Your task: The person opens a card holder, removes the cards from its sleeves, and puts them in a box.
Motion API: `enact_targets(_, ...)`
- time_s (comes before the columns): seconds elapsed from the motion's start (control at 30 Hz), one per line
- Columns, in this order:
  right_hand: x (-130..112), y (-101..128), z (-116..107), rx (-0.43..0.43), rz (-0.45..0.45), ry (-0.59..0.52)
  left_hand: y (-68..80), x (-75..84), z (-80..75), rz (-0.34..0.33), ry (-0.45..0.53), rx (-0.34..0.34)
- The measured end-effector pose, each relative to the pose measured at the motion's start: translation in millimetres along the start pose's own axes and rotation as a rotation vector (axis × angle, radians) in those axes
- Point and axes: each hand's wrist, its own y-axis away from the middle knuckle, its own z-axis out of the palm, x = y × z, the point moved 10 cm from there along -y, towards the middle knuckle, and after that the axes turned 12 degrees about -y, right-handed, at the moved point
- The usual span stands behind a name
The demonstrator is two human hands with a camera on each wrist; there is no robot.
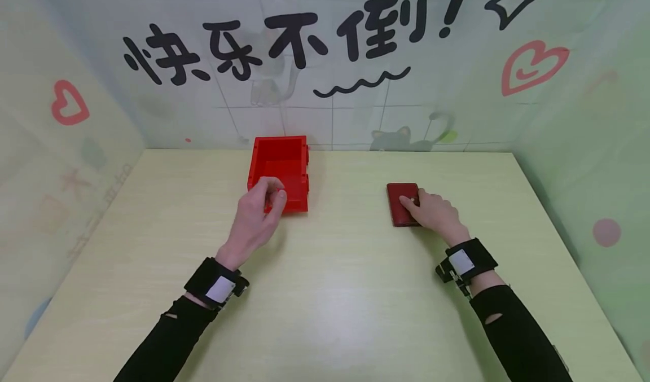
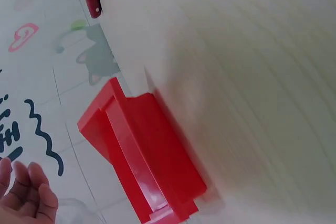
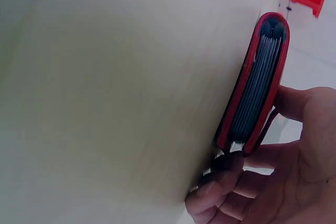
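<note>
The dark red card holder point(image 1: 403, 203), laid flat on the counter point(image 1: 325, 292) with its long axis running away from the person, is clasped by the right hand point(image 1: 431, 213), while the left hand point(image 1: 259, 215), loosely curled and empty, is held before the red bin point(image 1: 279, 170), well apart.

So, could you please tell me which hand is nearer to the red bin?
Left. The left hand hovers at the red bin's front edge; the right hand rests on the wallet.
</note>
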Motion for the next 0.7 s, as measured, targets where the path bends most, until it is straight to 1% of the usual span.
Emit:
enact_targets(0.03,-6,1,4,-0.008,-0.009,-0.004,0.2,3.6,6.9,-0.003,0.009,-0.043)
enact_targets(0.1,-18,2,11,-0.025,-0.033,-0.016,0.7,9.2,22.7,-0.029,0.017,-0.161)
enact_targets(0.2,-33,4,19,-0.052,-0.069,-0.028,2.9,12.2,46.4,-0.106,0.027,-0.362)
enact_targets(0.27,-40,5,24,-0.066,-0.090,-0.033,5.4,14.2,59.3,-0.146,0.033,-0.473)
enact_targets(0.3,-43,5,25,-0.073,-0.098,-0.036,6.7,15.3,64.8,-0.163,0.040,-0.517)
enact_targets(0.33,-46,6,27,-0.078,-0.106,-0.041,8.1,16.9,69.9,-0.172,0.048,-0.556)
enact_targets(0.4,-50,7,30,-0.084,-0.114,-0.063,11.1,21.7,79.8,-0.168,0.058,-0.624)
enact_targets(0.57,-59,12,36,-0.062,-0.127,-0.118,22.1,35.6,106.8,-0.116,0.063,-0.790)
enact_targets(0.63,-65,15,39,-0.055,-0.141,-0.122,27.1,38.3,116.7,-0.119,0.060,-0.857)
enact_targets(0.7,-72,18,43,-0.056,-0.171,-0.107,30.4,38.6,125.4,-0.141,0.048,-0.909)
